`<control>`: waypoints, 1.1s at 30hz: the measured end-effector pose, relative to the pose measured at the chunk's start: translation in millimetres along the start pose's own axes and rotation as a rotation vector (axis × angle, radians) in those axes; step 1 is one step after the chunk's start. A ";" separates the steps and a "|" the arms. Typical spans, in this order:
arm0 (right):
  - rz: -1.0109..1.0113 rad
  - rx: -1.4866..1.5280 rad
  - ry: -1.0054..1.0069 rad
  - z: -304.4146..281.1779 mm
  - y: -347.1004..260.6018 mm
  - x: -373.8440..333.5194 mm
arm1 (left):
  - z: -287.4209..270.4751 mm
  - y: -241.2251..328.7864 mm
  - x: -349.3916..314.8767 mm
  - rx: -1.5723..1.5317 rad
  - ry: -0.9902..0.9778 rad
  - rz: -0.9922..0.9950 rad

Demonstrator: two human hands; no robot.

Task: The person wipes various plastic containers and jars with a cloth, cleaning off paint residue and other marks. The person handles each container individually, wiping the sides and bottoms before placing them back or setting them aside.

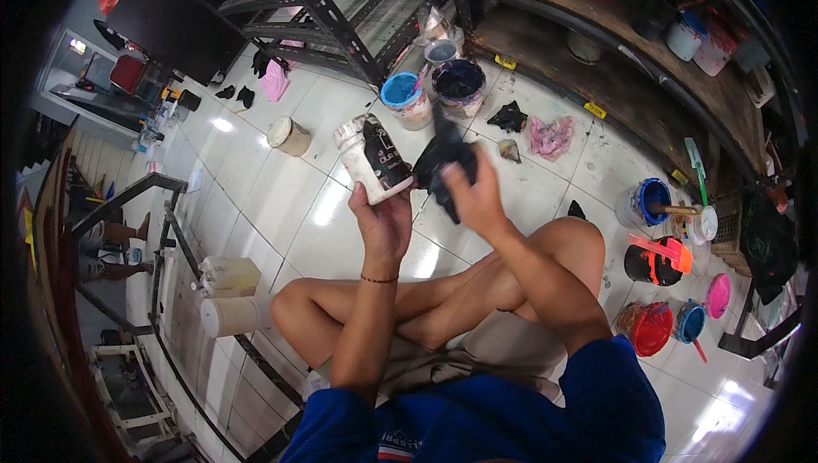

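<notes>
My left hand (383,223) grips the base of a white plastic jar (350,141) with a dark label, holding it tilted above the floor in front of my crossed legs. Bunched in my right hand (481,201) is a black cloth (445,156), partly smeared by motion. The cloth is beside the jar's lower right side; whether it touches cannot be made out. Just beyond stand a tub of light blue paint (406,92) and a tub of very dark paint (458,86).
Black rags (509,117) and a pink rag (551,138) lie before the shelf (545,58). Paint pots, including a red one (651,331), stand at my right. A lidded tub (288,137) and a yellowish jerry can (230,276) stand leftward. Another person's legs (119,233) show far left.
</notes>
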State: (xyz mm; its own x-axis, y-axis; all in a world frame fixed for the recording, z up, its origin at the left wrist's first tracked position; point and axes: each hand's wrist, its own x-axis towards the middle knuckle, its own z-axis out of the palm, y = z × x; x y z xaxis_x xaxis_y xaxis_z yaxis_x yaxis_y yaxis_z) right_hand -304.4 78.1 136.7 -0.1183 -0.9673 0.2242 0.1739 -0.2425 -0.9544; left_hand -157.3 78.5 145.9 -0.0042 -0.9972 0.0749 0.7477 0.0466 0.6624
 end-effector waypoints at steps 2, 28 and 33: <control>0.062 0.188 0.244 0.4 -4.9 19.4 | -9.3 8.8 3.2 0.005 -0.125 -0.007; -0.360 -0.443 0.041 15.8 -27.5 9.7 | 8.7 -13.2 -13.7 0.856 -0.056 0.015; 0.110 -0.154 0.023 11.9 -19.3 13.5 | 2.1 -15.1 -18.9 0.862 -0.111 0.042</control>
State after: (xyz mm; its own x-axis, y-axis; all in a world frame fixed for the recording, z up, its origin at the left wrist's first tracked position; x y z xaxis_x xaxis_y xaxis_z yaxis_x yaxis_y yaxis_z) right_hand -297.6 68.9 160.5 -0.1293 -0.9850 0.1142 0.0355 -0.1197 -0.9922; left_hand -169.9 96.8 136.1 -0.0863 -0.9843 0.1542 -0.0151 0.1560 0.9876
